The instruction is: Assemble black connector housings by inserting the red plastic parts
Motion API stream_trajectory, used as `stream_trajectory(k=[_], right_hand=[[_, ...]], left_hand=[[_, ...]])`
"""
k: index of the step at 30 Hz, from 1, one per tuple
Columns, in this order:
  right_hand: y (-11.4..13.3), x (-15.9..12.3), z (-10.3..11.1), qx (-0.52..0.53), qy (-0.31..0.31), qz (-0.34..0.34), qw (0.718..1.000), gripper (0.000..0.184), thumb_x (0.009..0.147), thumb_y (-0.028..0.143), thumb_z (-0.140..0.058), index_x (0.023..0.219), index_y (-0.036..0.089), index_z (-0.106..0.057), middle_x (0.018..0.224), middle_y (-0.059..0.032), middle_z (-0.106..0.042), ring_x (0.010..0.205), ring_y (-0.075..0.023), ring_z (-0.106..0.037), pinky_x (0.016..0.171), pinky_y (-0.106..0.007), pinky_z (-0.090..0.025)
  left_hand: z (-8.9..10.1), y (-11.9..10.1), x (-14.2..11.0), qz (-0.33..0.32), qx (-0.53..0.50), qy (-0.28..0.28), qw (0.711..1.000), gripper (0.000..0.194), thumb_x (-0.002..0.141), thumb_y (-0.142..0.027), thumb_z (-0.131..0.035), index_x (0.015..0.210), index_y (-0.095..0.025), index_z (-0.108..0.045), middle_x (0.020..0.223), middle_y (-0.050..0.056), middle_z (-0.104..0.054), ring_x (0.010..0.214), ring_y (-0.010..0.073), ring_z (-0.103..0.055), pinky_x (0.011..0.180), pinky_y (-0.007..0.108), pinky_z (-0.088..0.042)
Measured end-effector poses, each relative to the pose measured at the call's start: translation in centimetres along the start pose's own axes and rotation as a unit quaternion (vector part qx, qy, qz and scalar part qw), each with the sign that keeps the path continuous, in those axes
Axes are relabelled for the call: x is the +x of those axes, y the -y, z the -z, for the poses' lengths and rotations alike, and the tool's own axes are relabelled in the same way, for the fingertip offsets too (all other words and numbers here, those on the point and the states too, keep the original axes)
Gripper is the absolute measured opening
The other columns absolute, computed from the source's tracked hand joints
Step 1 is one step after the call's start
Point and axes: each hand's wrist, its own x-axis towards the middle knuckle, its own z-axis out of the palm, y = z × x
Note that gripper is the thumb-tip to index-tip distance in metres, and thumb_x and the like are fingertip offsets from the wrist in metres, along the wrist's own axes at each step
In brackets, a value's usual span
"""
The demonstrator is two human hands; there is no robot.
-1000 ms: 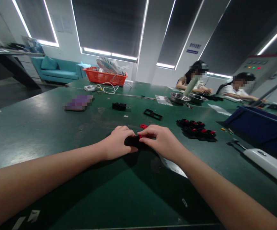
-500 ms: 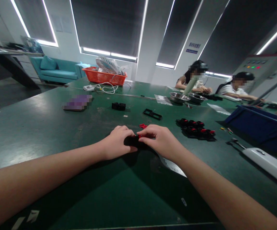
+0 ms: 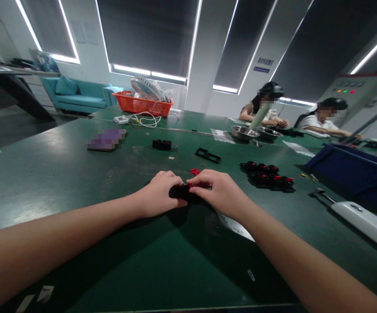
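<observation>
My left hand [image 3: 162, 193] is closed around a black plastic part [image 3: 180, 191], low over the green table. From the other side my right hand [image 3: 216, 189] pinches a small red piece [image 3: 191, 186] against that part. Just beyond my fingertips lie a few loose red pieces [image 3: 195, 171]. Farther off sit a black rectangular frame [image 3: 208, 155] and a black block [image 3: 161, 144]. To the right, several black parts with red inserts [image 3: 269, 177] stand in two rows. My fingers hide most of the black part.
A white-handled tool [image 3: 361, 217] and a blue bin [image 3: 358, 169] are at the right. A purple object [image 3: 106, 139] lies at the left, and an orange basket [image 3: 143, 104] holds a fan behind a white cable [image 3: 146, 119]. Two people sit beyond the metal bowls [image 3: 243, 134].
</observation>
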Motion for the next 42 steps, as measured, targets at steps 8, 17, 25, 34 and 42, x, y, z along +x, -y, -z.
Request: stream_trajectory(k=[8,17,25,34,42], right_hand=[[0.06,0.0,0.01,-0.011,0.003,-0.002,1.0,0.016,0.082,0.01,-0.068,0.093,0.017,-0.077,0.092,-0.006,-0.075,0.087,-0.0186,-0.069,0.078,-0.03,-0.052],[0.17,0.06,0.09,-0.012,0.006,-0.005,1.0,0.016,0.083,0.01,-0.068,0.094,0.016,-0.078,0.093,-0.0068,-0.075,0.088,-0.0189,-0.069,0.079,-0.03,-0.052],[0.09,0.06,0.05,-0.015,0.004,-0.002,1.0,0.017,0.083,0.01,-0.067,0.094,0.018,-0.078,0.092,-0.0064,-0.075,0.088,-0.019,-0.069,0.079,-0.03,-0.052],[0.28,-0.02,0.18,-0.027,0.004,0.004,1.0,0.019,0.084,0.011,-0.067,0.096,0.018,-0.079,0.095,-0.0067,-0.076,0.09,-0.0197,-0.07,0.081,-0.031,-0.053],[0.08,0.11,0.06,-0.034,0.002,0.011,0.999,0.019,0.083,0.011,-0.069,0.097,0.017,-0.079,0.094,-0.0078,-0.077,0.091,-0.0203,-0.07,0.083,-0.032,-0.052]], left_hand=[[-0.06,0.0,0.01,0.002,-0.002,0.003,1.0,0.028,0.078,-0.03,-0.072,0.101,-0.017,-0.067,0.107,0.01,-0.064,0.111,0.0303,-0.056,0.098,0.043,-0.044],[0.02,-0.11,-0.01,0.004,-0.003,0.001,1.0,0.027,0.078,-0.03,-0.072,0.101,-0.017,-0.066,0.108,0.01,-0.064,0.111,0.0295,-0.056,0.098,0.042,-0.043],[-0.11,0.08,0.05,0.0,-0.005,-0.002,1.0,0.027,0.077,-0.03,-0.072,0.101,-0.018,-0.067,0.107,0.009,-0.064,0.11,0.0294,-0.056,0.098,0.043,-0.044],[-0.02,0.01,0.04,0.001,-0.009,-0.003,1.0,0.027,0.077,-0.032,-0.071,0.099,-0.018,-0.067,0.106,0.009,-0.065,0.11,0.0297,-0.056,0.097,0.042,-0.044],[-0.1,0.05,-0.01,0.0,-0.002,0.0,1.0,0.028,0.077,-0.031,-0.072,0.101,-0.017,-0.067,0.108,0.01,-0.065,0.112,0.0294,-0.056,0.099,0.042,-0.044]])
